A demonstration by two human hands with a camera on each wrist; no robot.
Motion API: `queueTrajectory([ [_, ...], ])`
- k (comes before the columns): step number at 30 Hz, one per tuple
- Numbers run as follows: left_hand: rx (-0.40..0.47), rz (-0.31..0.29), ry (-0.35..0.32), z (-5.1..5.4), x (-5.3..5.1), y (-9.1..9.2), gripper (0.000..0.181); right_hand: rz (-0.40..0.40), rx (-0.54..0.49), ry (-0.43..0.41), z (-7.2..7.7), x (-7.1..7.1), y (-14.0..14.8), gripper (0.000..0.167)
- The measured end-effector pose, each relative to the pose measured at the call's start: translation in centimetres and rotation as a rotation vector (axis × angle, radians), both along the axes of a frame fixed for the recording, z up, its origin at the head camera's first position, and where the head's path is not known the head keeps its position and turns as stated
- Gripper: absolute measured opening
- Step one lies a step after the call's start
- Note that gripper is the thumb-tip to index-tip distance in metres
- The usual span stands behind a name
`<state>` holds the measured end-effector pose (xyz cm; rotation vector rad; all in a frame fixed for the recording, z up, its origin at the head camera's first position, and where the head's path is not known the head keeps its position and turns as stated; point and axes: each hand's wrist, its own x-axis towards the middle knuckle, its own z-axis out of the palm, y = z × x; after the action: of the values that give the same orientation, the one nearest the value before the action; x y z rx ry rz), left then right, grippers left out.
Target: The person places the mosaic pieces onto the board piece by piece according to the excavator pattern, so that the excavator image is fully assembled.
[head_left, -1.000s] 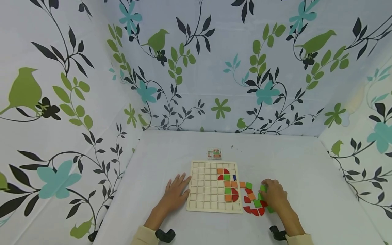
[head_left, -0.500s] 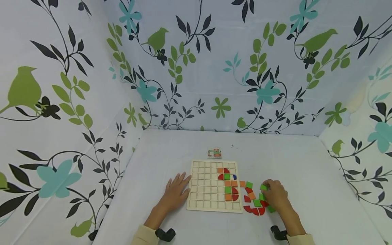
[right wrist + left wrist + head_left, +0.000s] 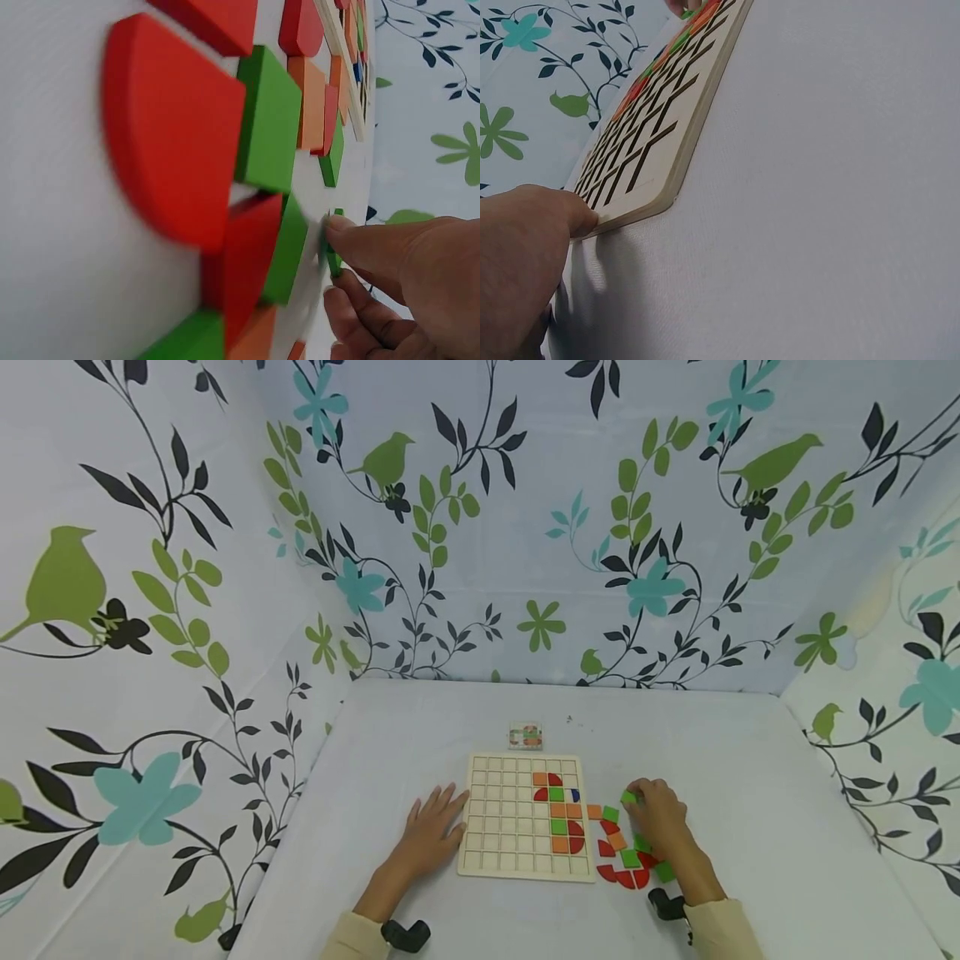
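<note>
A flat green square [image 3: 628,797] is pinched, and partly covered, by the right hand [image 3: 660,815], right of a pale wooden gridded board [image 3: 502,835]. The board's left edge is touched by the left hand [image 3: 429,835], fingers spread. Nearby, red quarter-rounds [image 3: 176,142] and orange squares [image 3: 616,841] are scattered on the white surface [image 3: 750,793]. The print on the small card [image 3: 525,736] behind the board cannot be made out.

One board [image 3: 498,827], one card [image 3: 525,736] and two hands [image 3: 431,837] [image 3: 662,817] are pictured, with four red tiles [image 3: 554,779], four orange tiles [image 3: 540,779], two green tiles [image 3: 556,794] and one blue tile [image 3: 575,795] counted on the board.
</note>
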<state>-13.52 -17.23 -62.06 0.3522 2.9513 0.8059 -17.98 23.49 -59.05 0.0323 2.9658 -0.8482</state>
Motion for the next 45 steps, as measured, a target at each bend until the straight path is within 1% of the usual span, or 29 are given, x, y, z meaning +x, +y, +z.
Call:
queueTrajectory([
  [3, -0.01, 0.004, -0.007, -0.3, 0.0, 0.0, 0.055, -0.004, -0.009, 0.006, 0.2, -0.3, -1.5, 0.037],
  [6, -0.018, 0.002, -0.01, -0.5, 0.1, 0.0, 0.056, 0.027, -0.038, -0.003, 0.6, -0.3, -3.4, 0.036],
  [9, -0.004, 0.002, -0.001, -0.4, 0.1, 0.0, 0.056, 0.097, -0.08, -0.003, 0.9, -0.2, -5.6, 0.037],
  [12, 0.012, 0.008, 0.01, -0.4, 0.2, 0.0, 0.056, 0.185, -0.094, 0.014, 0.8, -0.1, -7.7, 0.034],
  [17, 0.016, 0.0, 0.031, -0.4, 0.3, 0.0, 0.055, 0.323, -0.063, 0.106, -0.2, 0.4, -9.9, 0.02],
  [21, 0.012, 0.001, 0.016, -0.3, 0.2, 0.0, 0.056, 0.389, -0.029, 0.175, -0.6, 0.7, -10.6, 0.015],
  [22, 0.006, 0.003, 0.007, -0.2, 0.2, 0.0, 0.056, 0.397, -0.025, 0.182, -0.6, 0.7, -10.7, 0.014],
  [30, -0.007, 0.005, 0.001, -0.1, 0.2, 0.0, 0.056, 0.432, -0.002, 0.195, -0.7, 0.8, -11.0, 0.013],
  [37, -0.003, 0.007, 0.01, -0.2, 0.0, 0.0, 0.056, 0.436, 0.048, 0.203, -0.7, 0.6, -10.8, 0.012],
  [41, -0.006, 0.011, -0.003, -0.2, -0.1, 0.0, 0.056, 0.443, 0.057, 0.207, -0.7, 0.6, -10.7, 0.011],
  [45, -0.017, 0.012, -0.008, -0.3, -0.2, 0.0, 0.056, 0.451, 0.066, 0.234, -0.6, 0.6, -10.7, 0.011],
])
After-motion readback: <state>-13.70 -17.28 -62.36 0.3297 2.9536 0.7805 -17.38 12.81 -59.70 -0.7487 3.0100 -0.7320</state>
